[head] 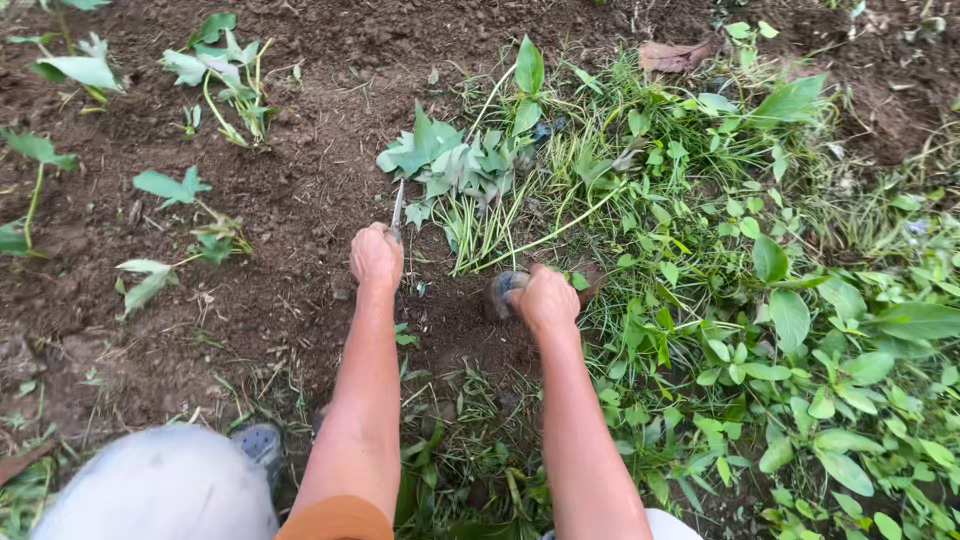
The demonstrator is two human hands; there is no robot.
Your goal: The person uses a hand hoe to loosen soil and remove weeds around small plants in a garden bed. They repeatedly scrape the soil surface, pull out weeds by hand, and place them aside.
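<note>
My left hand point(376, 256) is closed around a thin green stem point(397, 208) that rises from the dark soil toward a pile of cut leafy vine slips point(455, 165). My right hand point(546, 298) grips a small soil-caked digging tool point(502, 293), its blade pressed into the earth just right of the left hand. The slips lie in a bundle just beyond both hands, leaves to the left and pale stems pointing toward me. Both forearms reach forward from the bottom of the view.
Several planted slips stand in bare soil at left point(168, 186) and upper left point(222, 70). Dense weeds and grass point(760, 300) cover the right side. My knee in light trousers point(160, 490) and a shoe point(260, 442) show at bottom left.
</note>
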